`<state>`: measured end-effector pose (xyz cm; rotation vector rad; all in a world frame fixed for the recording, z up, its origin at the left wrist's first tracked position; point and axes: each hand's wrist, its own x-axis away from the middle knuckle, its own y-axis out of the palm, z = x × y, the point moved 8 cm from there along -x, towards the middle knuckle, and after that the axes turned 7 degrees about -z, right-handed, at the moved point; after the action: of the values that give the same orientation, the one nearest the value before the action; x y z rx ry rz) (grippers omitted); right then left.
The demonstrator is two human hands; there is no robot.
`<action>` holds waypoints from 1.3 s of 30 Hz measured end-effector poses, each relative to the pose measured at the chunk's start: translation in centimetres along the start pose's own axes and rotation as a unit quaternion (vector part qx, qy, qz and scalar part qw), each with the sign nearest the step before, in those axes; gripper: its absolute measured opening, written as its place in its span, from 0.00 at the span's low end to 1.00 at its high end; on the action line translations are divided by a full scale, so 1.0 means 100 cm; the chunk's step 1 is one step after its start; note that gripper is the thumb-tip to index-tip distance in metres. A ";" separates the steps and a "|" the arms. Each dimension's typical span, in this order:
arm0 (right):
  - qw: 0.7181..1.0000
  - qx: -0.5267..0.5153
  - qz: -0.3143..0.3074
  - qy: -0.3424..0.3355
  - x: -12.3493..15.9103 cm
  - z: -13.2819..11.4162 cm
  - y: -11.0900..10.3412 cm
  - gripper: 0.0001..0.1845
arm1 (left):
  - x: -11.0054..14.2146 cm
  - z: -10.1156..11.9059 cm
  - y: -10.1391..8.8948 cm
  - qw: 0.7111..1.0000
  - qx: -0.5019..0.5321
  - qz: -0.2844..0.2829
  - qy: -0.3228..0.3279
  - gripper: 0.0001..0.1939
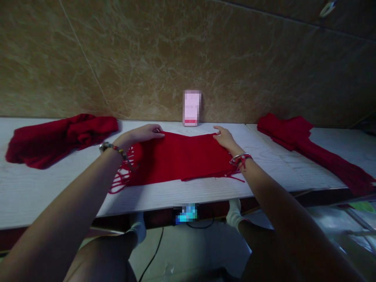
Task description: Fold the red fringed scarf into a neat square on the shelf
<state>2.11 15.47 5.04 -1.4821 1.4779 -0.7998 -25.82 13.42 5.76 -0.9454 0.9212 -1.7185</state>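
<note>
A: Left end first. What did we log?

B: A bunched red cloth (55,145) on the white counter (205,191), well apart from the work. Then the left hand (148,133), fingertips at the far-left corner of the red scarf (179,158).

A: Pinched or just resting?

B: We couldn't tell; the thumb's grip was hidden. Fingers sat close together, anyway.

A: Scarf position?

B: Mid-counter, flat between both hands, fringe (121,182) spilling out at its left end. Layers showed along the near edge, right half, so we called it partly folded. Behind it, something like a phone (192,106) stood against the marbled wall (141,58).

A: Right hand (225,139)?

B: At the far-right corner, thumb and forefinger narrowly parted. Whether the other fingers had cloth, we couldn't tell. Further right lay another red cloth (289,135), one strip trailing to the counter's near edge.

A: Step?

B: We judged it as squaring up the scarf's far edge, mid-fold.

A: And the next move called for?

B: A firm hold on both corners, we reckoned, kept level, with the layers lined up and the fringe free.
</note>
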 end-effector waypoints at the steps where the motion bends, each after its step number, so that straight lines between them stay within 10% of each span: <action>1: 1.000 0.008 0.004 -0.013 0.001 -0.003 0.000 0.24 | -0.006 0.001 0.000 1.000 -0.014 -0.017 -0.010 0.21; 4: 0.998 0.039 0.002 -0.047 0.005 -0.010 0.008 0.22 | -0.015 0.000 0.013 0.990 -0.116 -0.044 -0.066 0.24; 14: 0.991 0.135 0.012 -0.021 0.013 -0.008 0.010 0.23 | 0.029 -0.021 0.059 0.972 -0.162 0.123 -0.114 0.29; 20: 0.961 0.166 -0.030 -0.219 0.037 -0.074 0.030 0.24 | 0.031 -0.014 0.049 0.972 -0.163 0.163 -0.044 0.28; 23: 0.961 0.154 -0.120 -0.196 0.043 -0.074 0.051 0.25 | 0.031 0.005 0.064 0.976 -0.182 0.088 0.087 0.27; 26: 0.964 0.155 -0.152 -0.153 0.040 -0.060 0.056 0.28 | 0.030 -0.003 0.077 0.979 -0.196 -0.003 0.055 0.26; 33: 0.969 0.166 -0.149 -0.106 0.032 -0.044 0.047 0.30 | 0.036 -0.023 0.065 0.978 -0.187 0.029 -0.083 0.28; 39: 0.973 0.162 -0.088 -0.138 0.062 -0.068 0.037 0.30 | 0.036 -0.011 0.063 0.979 -0.198 0.041 0.000 0.27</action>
<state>-5.06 8.76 3.70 -1.4189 0.9684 -0.8549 -25.44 8.44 0.42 -1.1450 1.3140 -1.4929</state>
